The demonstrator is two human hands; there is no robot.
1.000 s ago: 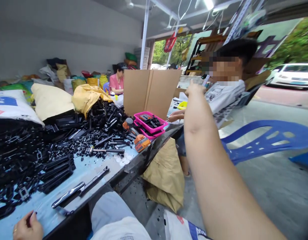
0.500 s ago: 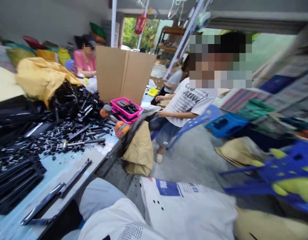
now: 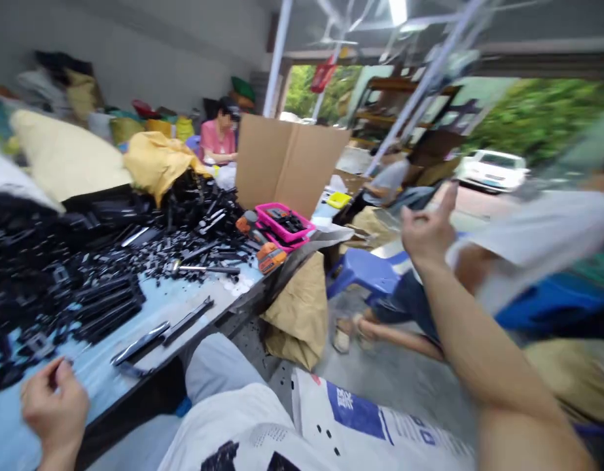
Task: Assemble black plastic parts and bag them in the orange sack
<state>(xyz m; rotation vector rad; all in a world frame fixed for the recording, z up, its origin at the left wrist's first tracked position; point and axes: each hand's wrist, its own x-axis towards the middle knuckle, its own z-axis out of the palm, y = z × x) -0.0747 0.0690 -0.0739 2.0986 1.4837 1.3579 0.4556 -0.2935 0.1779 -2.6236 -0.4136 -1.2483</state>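
Observation:
My left hand [image 3: 56, 409] is at the lower left, over the near edge of the blue table top [image 3: 159, 294]. Its fingers are curled in towards the thumb; what they hold, if anything, I cannot make out. My right arm reaches forward on the right, and my right hand [image 3: 432, 226] is raised in the air with a finger and the thumb stretched out, nothing visible in it. Long black and silver strips [image 3: 144, 343] lie between my left hand and the table edge. Behind them is a hammer [image 3: 206, 269] beside a heap of small black plastic parts [image 3: 169, 245].
An orange power tool [image 3: 271, 258] lies beside pink baskets [image 3: 286, 226]. A cardboard sheet [image 3: 292, 160] stands behind. A brown sack [image 3: 302, 314] and a white printed sack [image 3: 351, 418] are beside my legs. A person in white [image 3: 532, 242] is close on the right, near a blue stool [image 3: 363, 269].
Both my hands have come into view. The view has turned, so the table appears further right. The person in white has moved right and leans, blurred; black pieces now show on my lap.

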